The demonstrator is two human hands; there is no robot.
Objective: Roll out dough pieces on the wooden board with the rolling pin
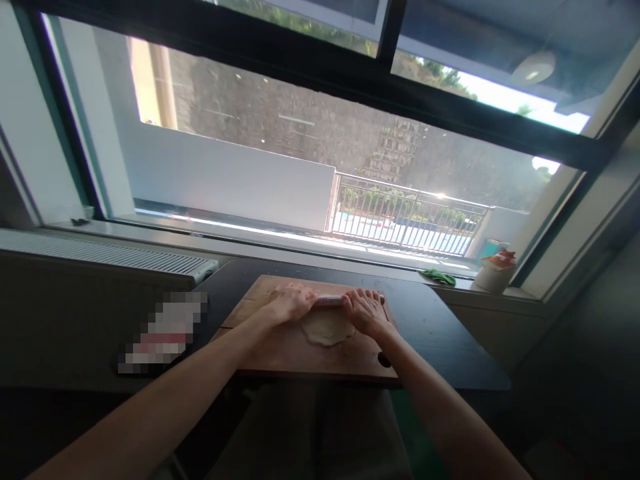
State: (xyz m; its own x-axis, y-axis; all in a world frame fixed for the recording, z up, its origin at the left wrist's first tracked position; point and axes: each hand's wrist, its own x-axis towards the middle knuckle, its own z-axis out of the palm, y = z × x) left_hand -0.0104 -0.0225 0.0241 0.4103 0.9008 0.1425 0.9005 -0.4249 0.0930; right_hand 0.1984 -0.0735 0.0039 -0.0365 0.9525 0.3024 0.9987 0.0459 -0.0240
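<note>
A flat, pale sheet of dough with an uneven edge lies on a wooden cutting board. Across its far side runs a rolling pin, light in colour, and its middle shows between my hands. My left hand is closed over the pin's left part, hiding that end. Over the right part my right hand is closed too, and the pin's tip pokes out just beyond it. The board has a dark round hole near its front right corner.
The board rests on a dark table before a large window. On the sill are a green cloth and a white container with something orange-brown on top. A radiator stands at left, near a blurred-out item by the table's left edge.
</note>
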